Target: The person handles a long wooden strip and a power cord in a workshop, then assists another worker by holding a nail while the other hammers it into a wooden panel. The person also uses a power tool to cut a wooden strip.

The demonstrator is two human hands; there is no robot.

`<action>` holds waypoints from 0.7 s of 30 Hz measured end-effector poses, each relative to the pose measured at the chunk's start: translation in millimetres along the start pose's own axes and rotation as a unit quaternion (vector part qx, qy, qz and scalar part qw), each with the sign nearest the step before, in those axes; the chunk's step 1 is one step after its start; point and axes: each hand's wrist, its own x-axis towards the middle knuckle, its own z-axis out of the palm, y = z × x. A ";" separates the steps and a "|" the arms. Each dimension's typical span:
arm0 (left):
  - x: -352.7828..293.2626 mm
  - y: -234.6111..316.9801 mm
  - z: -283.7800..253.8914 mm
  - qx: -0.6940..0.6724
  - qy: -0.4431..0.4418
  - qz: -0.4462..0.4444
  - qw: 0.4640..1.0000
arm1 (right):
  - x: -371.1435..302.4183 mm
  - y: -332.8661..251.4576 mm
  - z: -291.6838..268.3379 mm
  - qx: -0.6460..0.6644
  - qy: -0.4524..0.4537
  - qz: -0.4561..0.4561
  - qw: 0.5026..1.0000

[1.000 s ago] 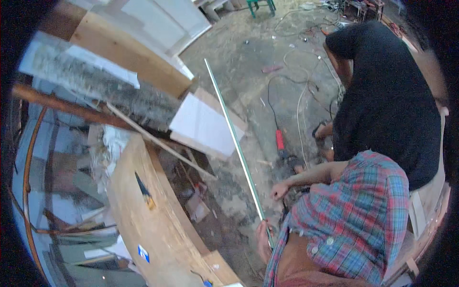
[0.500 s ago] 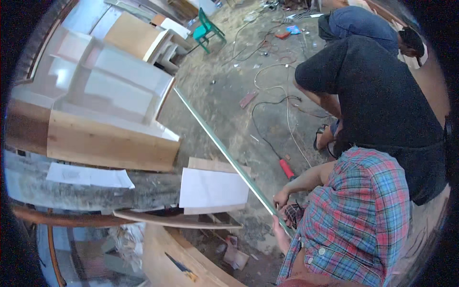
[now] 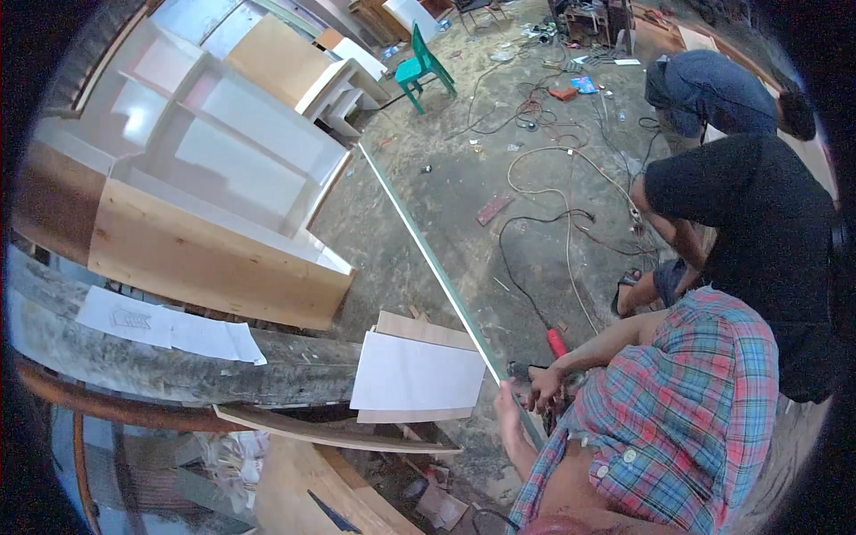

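Observation:
A long, narrow strip [image 3: 428, 251], pale along one edge and green on its side, slants from the far left down to my body. My left hand [image 3: 511, 419] grips its near end, the thumb along the edge. Just right of the strip, my right hand [image 3: 544, 388] has its fingers curled downward, by a dark object [image 3: 521, 368] whose kind I cannot make out. What lies under those fingers is hidden. Beyond my right forearm, a red corded power tool [image 3: 556, 342] shows in part near the floor.
Two people crouch at the right, one in a black shirt [image 3: 744, 205]. Cords [image 3: 571, 192] trail over the concrete floor. A green chair [image 3: 426, 71] stands far off. White cabinet panels [image 3: 241, 169] lie at left. A white board [image 3: 417, 373] and paper sheets [image 3: 169, 325] are nearer.
The view has shifted, so the surroundings sit further right and lower. My right hand has moved away from the strip, and its fingers point down. My left hand keeps its hold.

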 end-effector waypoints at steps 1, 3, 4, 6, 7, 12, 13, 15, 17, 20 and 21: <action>15.7 -3.2 -12.7 0.007 0.018 0.009 1.000 | 8.7 -12.2 -6.3 0.008 0.003 0.005 1.000; 35.8 6.9 -43.8 0.034 0.051 0.028 0.998 | 18.9 -41.9 -20.8 0.015 0.016 0.011 1.000; 43.1 22.7 -50.8 0.039 0.043 0.023 0.998 | 26.2 -48.3 -32.3 0.020 0.032 0.020 0.999; 55.1 54.5 -67.9 0.047 0.028 0.013 0.998 | 47.6 -68.7 -66.2 -0.010 0.062 0.021 0.998; 62.2 69.5 -71.5 0.058 0.001 0.023 0.998 | 59.4 -51.6 -87.8 0.006 0.100 -0.002 0.995; 96.7 109.3 -128.6 0.115 0.012 0.031 0.993 | 65.0 -151.0 -130.7 0.039 0.177 0.009 0.983; 97.5 122.8 -125.0 0.124 0.037 0.064 0.990 | 54.9 -174.4 -139.8 0.055 0.182 0.006 0.982; 113.7 135.6 -121.4 0.151 0.045 0.131 0.979 | 57.0 -182.1 -149.1 0.102 0.204 -0.018 0.974; 135.0 144.9 -141.5 0.152 0.016 0.121 0.981 | 74.7 -197.1 -153.4 0.095 0.213 -0.027 0.972; 154.1 168.5 -126.3 0.136 -0.001 0.126 0.983 | 81.1 -195.4 -160.5 0.096 0.166 -0.002 0.982; 156.6 184.4 -112.0 0.140 -0.013 0.126 0.982 | 77.6 -188.4 -158.9 0.112 0.159 0.001 0.981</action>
